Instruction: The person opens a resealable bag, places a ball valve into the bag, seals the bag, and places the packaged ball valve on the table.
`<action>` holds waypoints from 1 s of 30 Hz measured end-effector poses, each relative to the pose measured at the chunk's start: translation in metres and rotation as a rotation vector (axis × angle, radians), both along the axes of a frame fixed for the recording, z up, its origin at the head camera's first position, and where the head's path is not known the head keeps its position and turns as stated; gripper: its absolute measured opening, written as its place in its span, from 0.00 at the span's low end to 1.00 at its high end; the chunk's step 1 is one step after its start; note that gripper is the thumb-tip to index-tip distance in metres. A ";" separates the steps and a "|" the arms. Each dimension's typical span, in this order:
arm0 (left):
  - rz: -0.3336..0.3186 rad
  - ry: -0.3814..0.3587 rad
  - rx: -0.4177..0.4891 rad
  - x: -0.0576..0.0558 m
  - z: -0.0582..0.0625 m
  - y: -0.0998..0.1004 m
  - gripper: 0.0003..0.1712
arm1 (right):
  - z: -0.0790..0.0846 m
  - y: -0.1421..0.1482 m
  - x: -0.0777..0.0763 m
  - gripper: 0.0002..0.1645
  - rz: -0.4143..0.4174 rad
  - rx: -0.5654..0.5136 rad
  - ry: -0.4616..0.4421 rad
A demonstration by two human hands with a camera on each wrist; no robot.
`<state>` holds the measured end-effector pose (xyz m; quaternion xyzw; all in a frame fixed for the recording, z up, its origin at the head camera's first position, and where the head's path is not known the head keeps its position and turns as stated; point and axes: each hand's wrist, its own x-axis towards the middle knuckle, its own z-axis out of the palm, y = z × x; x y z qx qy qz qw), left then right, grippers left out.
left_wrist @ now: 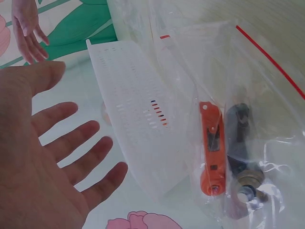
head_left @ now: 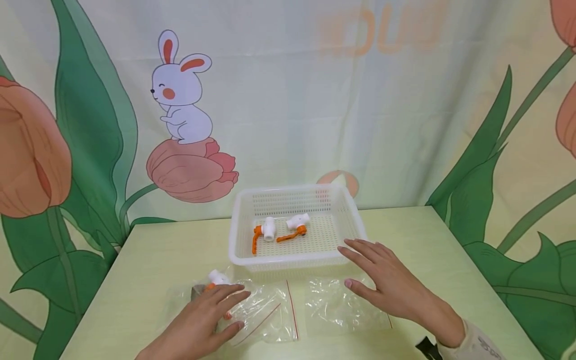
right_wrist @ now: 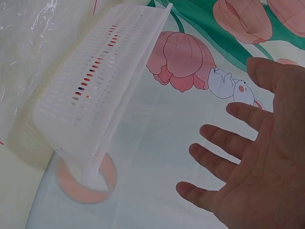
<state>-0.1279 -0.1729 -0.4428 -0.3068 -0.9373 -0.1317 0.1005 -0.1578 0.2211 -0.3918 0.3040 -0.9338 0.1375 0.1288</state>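
Note:
My left hand (head_left: 204, 320) is held over a clear zip bag (head_left: 272, 325) with red seal lines, its fingers spread and nothing in its grasp. Partly behind that hand lies a white valve (head_left: 218, 277) with an orange lever. In the left wrist view, the orange lever (left_wrist: 212, 148) shows through plastic beside a dark lever-like piece (left_wrist: 238, 133) with a brass-coloured end. My right hand (head_left: 387, 280), fingers loosely extended, hovers above a second clear bag (head_left: 333, 307), close to the basket's front right corner. It holds nothing.
A white perforated plastic basket (head_left: 288, 261) stands at the back of the pale green table (head_left: 175, 245). Inside are two white valves, one at left (head_left: 269, 230) and one further right (head_left: 298, 221), both with orange levers. Behind hangs a printed curtain (head_left: 288, 110).

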 end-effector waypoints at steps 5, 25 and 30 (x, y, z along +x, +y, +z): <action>0.022 -0.028 -0.009 0.000 0.007 0.008 0.37 | -0.001 -0.001 0.001 0.37 -0.008 0.000 -0.011; -0.244 0.087 -0.132 -0.022 0.015 0.059 0.41 | -0.010 0.002 0.006 0.37 -0.014 0.011 -0.038; -0.296 0.049 -0.160 -0.032 0.010 0.069 0.43 | -0.014 0.002 0.007 0.37 -0.018 -0.009 -0.036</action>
